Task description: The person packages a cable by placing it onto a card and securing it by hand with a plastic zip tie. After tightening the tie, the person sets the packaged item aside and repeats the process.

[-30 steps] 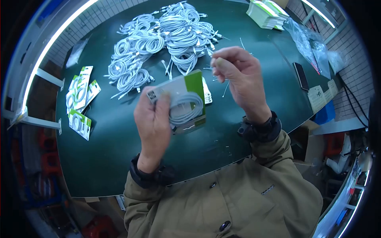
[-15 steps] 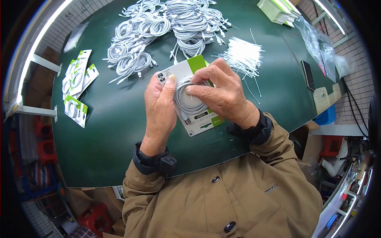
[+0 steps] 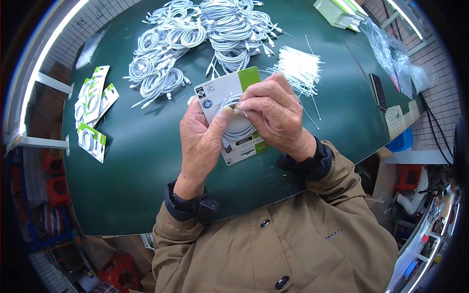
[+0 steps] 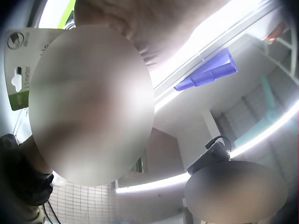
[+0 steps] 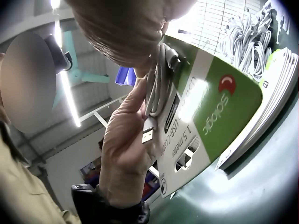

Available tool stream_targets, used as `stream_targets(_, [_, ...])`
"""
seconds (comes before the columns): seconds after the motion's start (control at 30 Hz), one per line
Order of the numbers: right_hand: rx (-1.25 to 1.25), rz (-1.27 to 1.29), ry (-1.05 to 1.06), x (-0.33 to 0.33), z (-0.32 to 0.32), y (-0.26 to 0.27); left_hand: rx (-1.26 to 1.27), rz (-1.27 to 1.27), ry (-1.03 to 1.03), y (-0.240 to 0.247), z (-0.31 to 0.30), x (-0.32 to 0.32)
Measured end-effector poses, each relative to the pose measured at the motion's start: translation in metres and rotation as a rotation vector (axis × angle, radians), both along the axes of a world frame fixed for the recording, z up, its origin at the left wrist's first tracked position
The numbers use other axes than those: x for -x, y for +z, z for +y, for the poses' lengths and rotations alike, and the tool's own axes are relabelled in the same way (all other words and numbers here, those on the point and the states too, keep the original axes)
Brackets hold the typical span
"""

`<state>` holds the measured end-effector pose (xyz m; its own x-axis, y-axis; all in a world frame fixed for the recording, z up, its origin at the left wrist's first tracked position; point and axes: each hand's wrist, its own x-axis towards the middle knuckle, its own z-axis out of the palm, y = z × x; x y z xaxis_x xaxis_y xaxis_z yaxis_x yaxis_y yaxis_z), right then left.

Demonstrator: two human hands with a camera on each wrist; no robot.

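In the head view my left hand grips a white and green packaging card by its left side, thumb over the coiled white cable on its front. My right hand meets the left thumb at the coil, pinching a thin white tie with thumb and forefinger. From the right wrist the cable's USB plug hangs beside the printed card. The card's lower end, with its hanging slot, shows at the edge of the left wrist view; a blur covers much of that view.
Coiled white cables are heaped at the back. Loose white ties lie right of them. Carded cables are piled at the left, and a stack of cards is at the back right. A phone and plastic bags lie rightward.
My right hand came from above the loose ties to the coil on the card. The left hand turned the card's front upward, and its thumb has since moved onto the coil, close to the right fingertips.
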<state>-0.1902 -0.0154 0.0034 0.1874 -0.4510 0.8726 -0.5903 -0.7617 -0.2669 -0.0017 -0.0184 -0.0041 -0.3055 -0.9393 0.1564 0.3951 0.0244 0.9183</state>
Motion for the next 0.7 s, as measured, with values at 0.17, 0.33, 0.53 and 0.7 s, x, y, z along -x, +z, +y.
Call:
stream_targets(0.17, [0.004, -0.021, 0.078, -0.005, 0.012, 0.002, -0.088, 0.114, -0.001, -0.008, -0.007, -0.006])
stream_targets(0.33, [-0.052, -0.134, 0.211, -0.009, 0.014, -0.006, -0.14, 0.214, -0.013, -0.012, -0.006, -0.007])
stream_targets(0.53, [-0.096, -0.137, 0.293, -0.01, 0.015, -0.013, -0.144, 0.194, 0.015, -0.015, -0.006, -0.005])
stream_targets(0.7, [-0.112, -0.144, 0.325, -0.009, 0.016, -0.014, -0.155, 0.168, 0.024, -0.016, -0.006, -0.005])
